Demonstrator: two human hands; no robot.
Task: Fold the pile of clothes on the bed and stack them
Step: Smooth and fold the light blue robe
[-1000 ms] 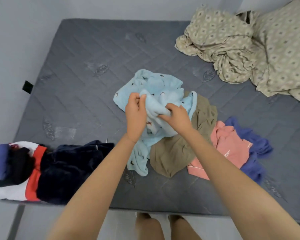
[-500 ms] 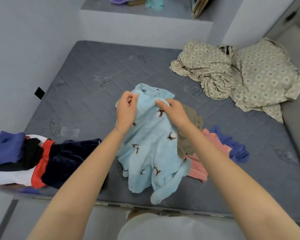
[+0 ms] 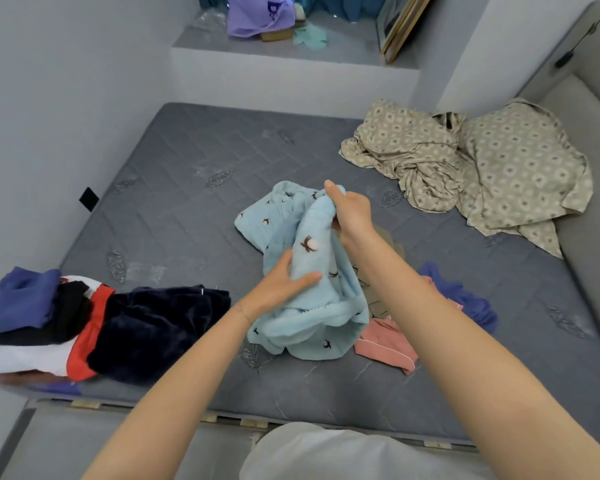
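Observation:
A fluffy light-blue garment point(image 3: 312, 306) with small dark prints is bunched above the middle of the grey mattress point(image 3: 187, 209). My right hand point(image 3: 352, 211) grips its upper end and holds it up. Lower down, my left hand point(image 3: 284, 284) holds the cloth between thumb and fingers. Under and beside it lies the pile: an olive piece point(image 3: 392, 244) mostly hidden, a pink garment point(image 3: 385, 344) and a blue-purple one point(image 3: 465, 299). At the left edge lies a heap with a dark navy velvet garment point(image 3: 153, 330), a red-and-white piece point(image 3: 84, 344) and a blue piece point(image 3: 18, 299).
A crumpled beige patterned sheet point(image 3: 482, 168) covers the far right corner of the mattress. A grey padded headboard point(image 3: 593, 188) runs along the right side. Walls close in at the left and back; a ledge point(image 3: 278, 46) behind the bed holds a purple cloth and a frame.
My left hand has slid down the blue garment from the top edge to its middle. My right hand has stayed high, and the garment now hangs bunched between them. The camera has tilted up.

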